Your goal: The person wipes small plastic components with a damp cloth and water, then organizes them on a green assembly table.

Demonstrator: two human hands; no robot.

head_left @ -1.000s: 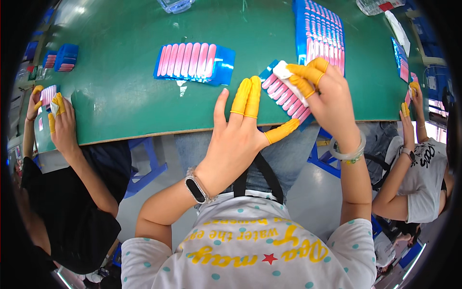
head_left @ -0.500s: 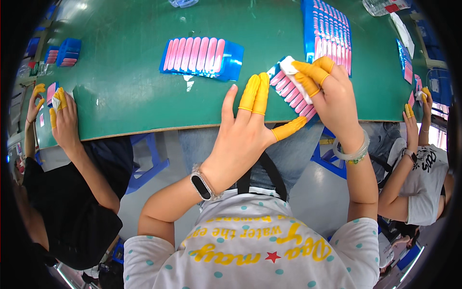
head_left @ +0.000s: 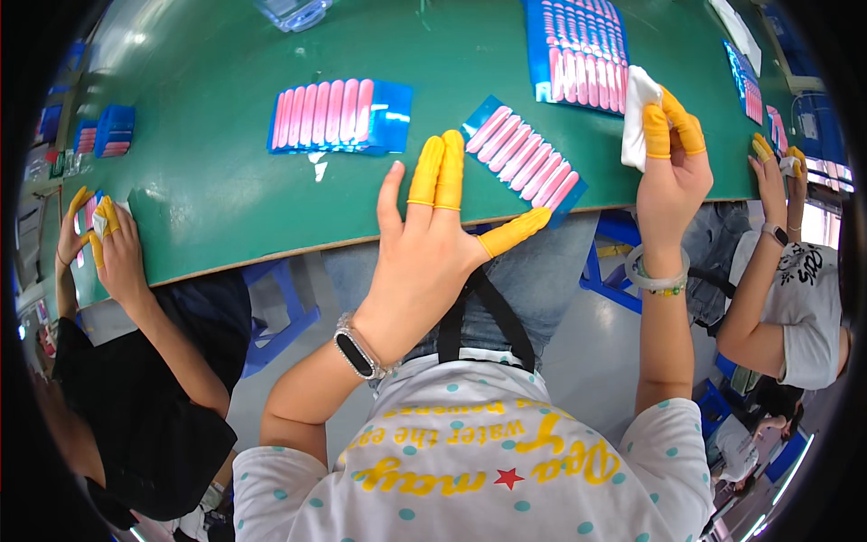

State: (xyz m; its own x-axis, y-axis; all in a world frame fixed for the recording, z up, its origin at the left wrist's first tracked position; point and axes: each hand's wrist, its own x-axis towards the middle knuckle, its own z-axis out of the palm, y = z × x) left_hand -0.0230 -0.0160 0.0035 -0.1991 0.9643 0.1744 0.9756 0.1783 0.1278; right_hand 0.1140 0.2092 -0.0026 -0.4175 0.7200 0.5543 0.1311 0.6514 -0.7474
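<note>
A blue sheet (head_left: 524, 155) with a row of pink oblong pieces lies slanted at the table's front edge. My left hand (head_left: 417, 248) is spread beside it, yellow finger cots on its thumb and two fingers. The thumb tip touches the sheet's lower right end, and the two covered fingertips are by its upper left end. To the right of the sheet, my right hand (head_left: 670, 194) is raised and grips a folded white cloth (head_left: 639, 117) between yellow-cotted fingers. The cloth is clear of the sheet.
On the green table (head_left: 208, 181), a stack of similar blue sheets (head_left: 339, 116) lies left of centre. Another spread of them (head_left: 582, 59) lies farther back on the right. A clear plastic item (head_left: 293, 13) sits at the far edge. Co-workers sit on both sides, one in a black sleeve (head_left: 144, 397) at left.
My right hand has lifted the cloth off the sheet and moved right, uncovering the pink pieces. My left hand stays spread by the sheet. The whole view has shifted slightly.
</note>
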